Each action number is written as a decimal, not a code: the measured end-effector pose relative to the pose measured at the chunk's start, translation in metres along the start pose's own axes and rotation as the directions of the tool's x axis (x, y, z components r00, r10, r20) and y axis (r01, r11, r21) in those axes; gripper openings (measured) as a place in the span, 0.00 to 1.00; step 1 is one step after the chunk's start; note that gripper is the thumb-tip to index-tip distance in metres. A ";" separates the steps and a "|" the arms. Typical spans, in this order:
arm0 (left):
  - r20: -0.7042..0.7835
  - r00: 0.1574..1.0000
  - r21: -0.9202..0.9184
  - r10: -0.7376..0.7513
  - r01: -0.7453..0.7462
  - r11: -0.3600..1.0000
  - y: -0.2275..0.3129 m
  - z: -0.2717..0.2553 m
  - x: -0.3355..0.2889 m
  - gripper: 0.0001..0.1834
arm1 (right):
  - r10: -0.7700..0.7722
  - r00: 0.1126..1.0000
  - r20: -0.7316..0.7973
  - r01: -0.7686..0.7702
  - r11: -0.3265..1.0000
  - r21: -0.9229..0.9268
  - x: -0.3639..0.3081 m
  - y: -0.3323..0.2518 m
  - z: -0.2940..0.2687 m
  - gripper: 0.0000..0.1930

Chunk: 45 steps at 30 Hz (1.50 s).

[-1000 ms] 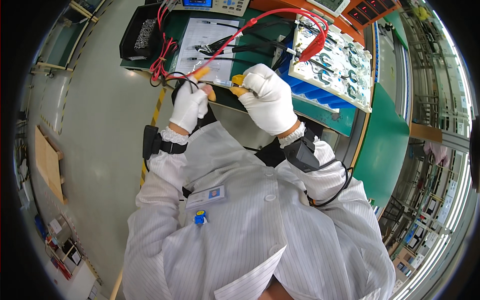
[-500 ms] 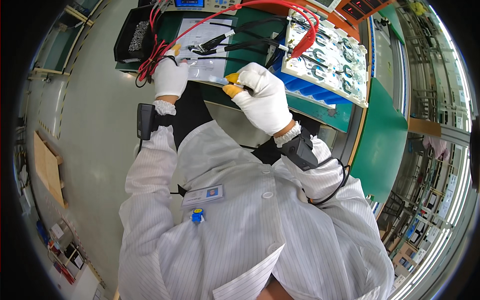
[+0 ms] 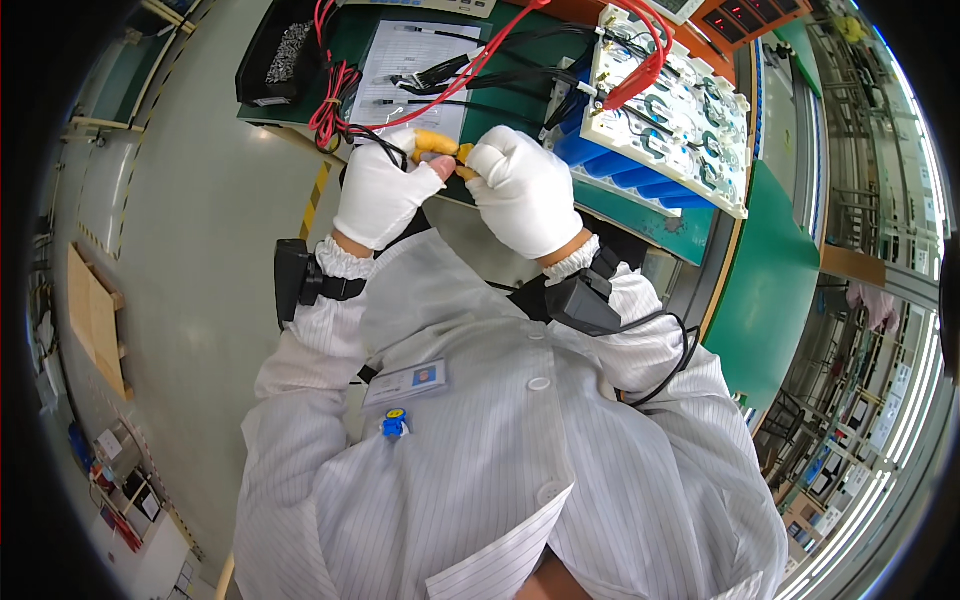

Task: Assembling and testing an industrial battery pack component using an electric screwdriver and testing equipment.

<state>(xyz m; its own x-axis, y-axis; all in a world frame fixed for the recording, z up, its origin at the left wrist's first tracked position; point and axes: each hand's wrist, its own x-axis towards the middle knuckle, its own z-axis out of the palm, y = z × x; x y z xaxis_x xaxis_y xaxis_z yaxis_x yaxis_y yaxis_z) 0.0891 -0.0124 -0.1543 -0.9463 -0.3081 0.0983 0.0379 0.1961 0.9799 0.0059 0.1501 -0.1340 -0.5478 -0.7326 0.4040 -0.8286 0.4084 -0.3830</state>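
My left hand [image 3: 385,195] wears a white glove with yellow-covered fingertips; its thumb tip is bare. Its fingers are closed in a pinch, and a black wire [image 3: 395,148] loops over it from the bundle of red leads [image 3: 338,105]. Close against it is my right hand [image 3: 525,190], gloved alike, its fingers curled together. Fingertips meet just off the bench's front edge, and a small pale piece shows at the left thumb; what either hand grips is mostly hidden. Beyond them a printed sheet [image 3: 395,55] lies under black cables [image 3: 440,75] with white tags.
A blue battery pack with a white top frame [image 3: 670,120] stands to the right on the green bench [image 3: 650,230]. Thick red cables [image 3: 640,85] arch over it. A black bin of small metal parts [image 3: 265,85] sits at left. Orange equipment with red displays [image 3: 735,20] stands behind.
My left hand has come toward me and rightward from the red leads to meet my right hand. The pale translucent piece at my right fingertips is now mostly hidden. The view has shifted slightly.
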 end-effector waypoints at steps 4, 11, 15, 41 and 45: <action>0.040 0.987 -0.186 -0.153 0.157 0.970 -0.009 -0.015 0.003 0.13 | 0.011 1.000 -0.015 -0.011 0.999 0.049 -0.002 0.004 0.001 0.07; -0.092 0.987 0.108 -0.128 0.138 0.985 -0.055 -0.015 0.010 0.18 | 0.179 0.983 -0.043 -0.139 0.875 0.463 0.001 -0.001 -0.009 0.07; -0.345 0.937 0.312 0.053 0.061 0.948 -0.053 -0.014 0.023 0.22 | 0.214 0.975 -0.051 -0.163 0.858 0.487 0.001 0.002 -0.013 0.09; -0.134 0.977 0.415 -0.166 0.207 0.886 -0.045 -0.063 0.036 0.13 | 0.267 0.961 0.067 -0.261 0.808 0.528 0.046 0.071 -0.133 0.23; -0.099 0.976 0.295 -0.196 0.217 0.931 -0.037 -0.059 0.011 0.12 | 0.302 0.948 -0.100 -0.101 0.585 0.805 0.057 0.060 -0.146 0.17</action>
<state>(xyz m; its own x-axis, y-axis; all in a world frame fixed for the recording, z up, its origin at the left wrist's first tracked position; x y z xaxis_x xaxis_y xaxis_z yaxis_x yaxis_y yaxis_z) 0.0959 -0.0784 -0.1789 -0.8987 -0.4314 -0.0784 -0.2642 0.3900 0.8821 -0.0917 0.2122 -0.0129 -0.7809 -0.5171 0.3505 -0.3360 -0.1252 -0.9335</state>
